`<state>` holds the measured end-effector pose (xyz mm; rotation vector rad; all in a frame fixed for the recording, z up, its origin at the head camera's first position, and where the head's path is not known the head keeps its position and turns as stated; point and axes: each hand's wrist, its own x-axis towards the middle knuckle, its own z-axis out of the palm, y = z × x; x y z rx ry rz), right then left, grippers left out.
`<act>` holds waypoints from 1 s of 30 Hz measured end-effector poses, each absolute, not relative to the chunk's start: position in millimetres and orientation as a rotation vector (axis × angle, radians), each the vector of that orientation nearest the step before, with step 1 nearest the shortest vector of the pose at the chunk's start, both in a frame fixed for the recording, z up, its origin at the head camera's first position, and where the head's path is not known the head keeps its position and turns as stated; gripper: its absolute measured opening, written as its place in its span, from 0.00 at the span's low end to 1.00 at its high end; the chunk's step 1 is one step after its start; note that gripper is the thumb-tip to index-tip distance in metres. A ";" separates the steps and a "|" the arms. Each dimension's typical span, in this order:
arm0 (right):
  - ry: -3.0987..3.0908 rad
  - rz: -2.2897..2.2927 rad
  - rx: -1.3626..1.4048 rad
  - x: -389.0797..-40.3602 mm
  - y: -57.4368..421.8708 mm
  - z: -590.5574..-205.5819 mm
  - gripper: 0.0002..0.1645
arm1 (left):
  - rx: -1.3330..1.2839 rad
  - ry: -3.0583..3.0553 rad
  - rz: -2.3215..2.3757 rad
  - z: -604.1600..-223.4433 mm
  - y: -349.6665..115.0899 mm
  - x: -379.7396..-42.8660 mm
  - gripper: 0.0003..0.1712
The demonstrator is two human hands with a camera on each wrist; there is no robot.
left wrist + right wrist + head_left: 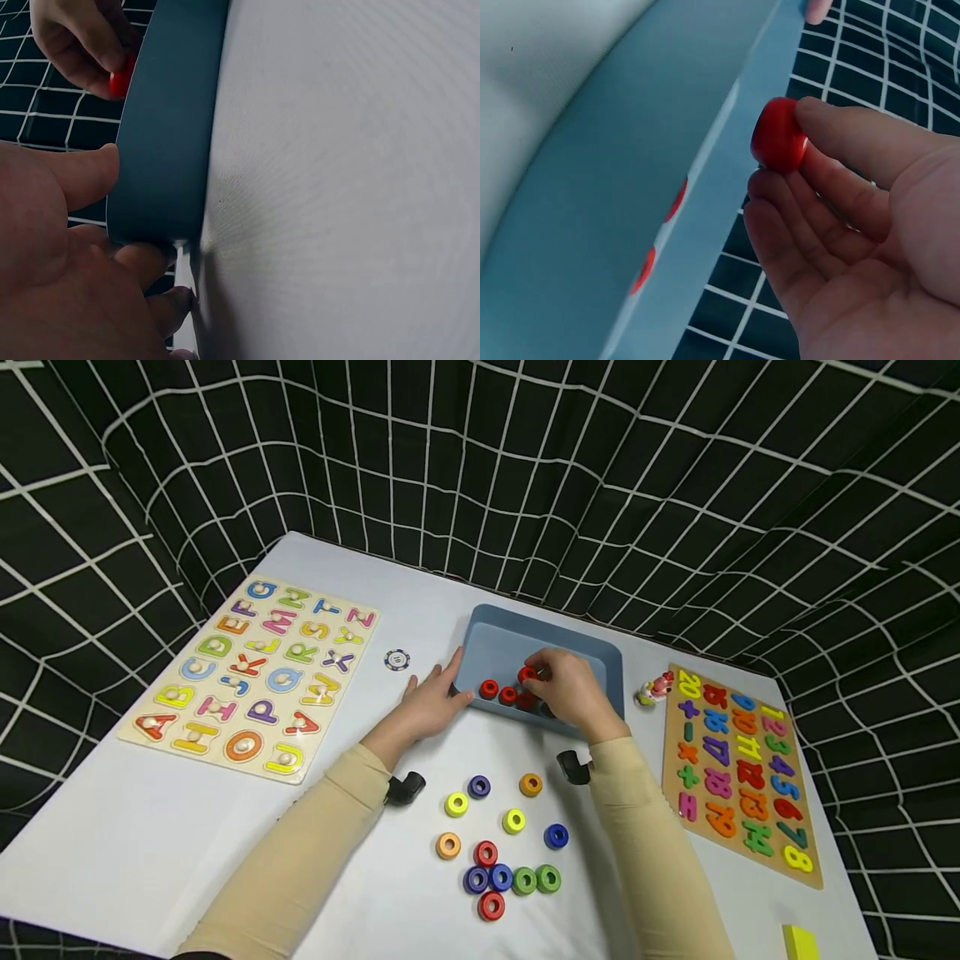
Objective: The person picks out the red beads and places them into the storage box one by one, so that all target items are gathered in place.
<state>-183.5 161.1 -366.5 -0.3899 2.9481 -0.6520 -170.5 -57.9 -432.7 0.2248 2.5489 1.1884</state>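
Over the front part of a blue-grey tray (495, 647), my right hand (566, 687) pinches a red ring bead (778, 135) between thumb and fingers. Several red beads (489, 689) lie along the tray's front wall, partly hidden by that hand. My left hand (429, 700) rests against the tray's near left corner, its fingers along the left side and the thumb at the front wall. In the left wrist view the left thumb (94, 176) touches the tray's wall.
Several coloured ring beads, among them a yellow bead (456, 804), a green bead (548, 878) and an orange bead (448, 846), lie before the tray. A letter board (251, 681) is left, a number board (738, 768) right. A chip (397, 660) and a figurine (654, 689) flank the tray.
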 end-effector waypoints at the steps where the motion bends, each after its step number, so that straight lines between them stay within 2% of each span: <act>1: 2.949 -0.646 -0.387 -185.0 161.3 -367.9 0.18 | 0.223 2.547 1.192 -432.6 -56.9 -170.2 0.43; 9: 2.897 -0.655 -0.329 -190.6 166.0 -378.5 0.22 | 0.224 2.550 1.179 -430.9 -53.3 -168.7 0.43; 15: 2.916 -0.719 -0.326 -180.4 168.9 -365.8 0.21 | 0.215 2.550 1.188 -429.6 -57.5 -169.2 0.43; 19: 2.944 -0.804 -0.382 -156.8 167.8 -352.5 0.19 | 0.218 2.562 1.181 -429.9 -57.1 -169.9 0.43; 24: 2.878 -0.821 -0.565 -109.9 158.4 -341.0 0.16 | 0.210 2.569 1.154 -429.3 -57.7 -170.2 0.43; 30: 2.643 -0.714 -0.812 -57.1 147.4 -348.2 0.17 | 0.225 2.553 1.158 -426.9 -57.3 -169.7 0.43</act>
